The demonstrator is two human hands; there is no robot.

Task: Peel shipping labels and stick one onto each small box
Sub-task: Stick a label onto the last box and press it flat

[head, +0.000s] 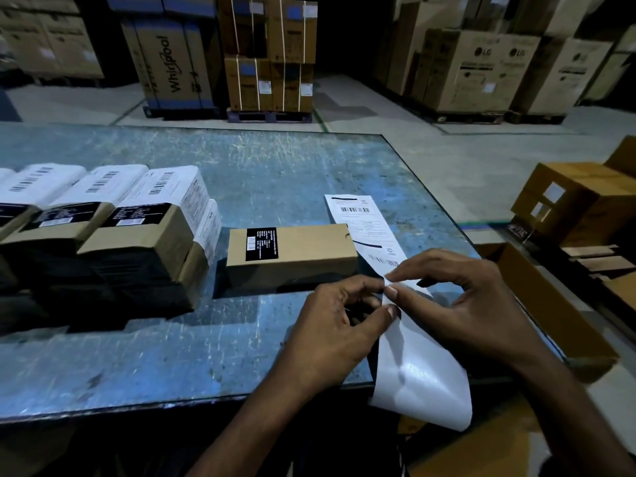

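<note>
Big appliance cartons (481,67) stand on pallets along the back of the warehouse floor, well behind a worn blue tabletop (172,339). On its left side sit stacked small boxes (137,235), the top ones already carrying white barcoded labels. Just to their right a single small box (292,256) lies flat, brown, with only a black sticker on its top. Beside it a long strip of shipping labels (364,222) runs from the tabletop's right part toward the person and curls off the near edge, its glossy blank backing (423,376) hanging down. Both hands meet over the strip, just in front of the single box: the left hand (337,325) pinches its edge between thumb and curled fingers, and the right hand (464,304) pinches a lifted white corner with fingers bent.
</note>
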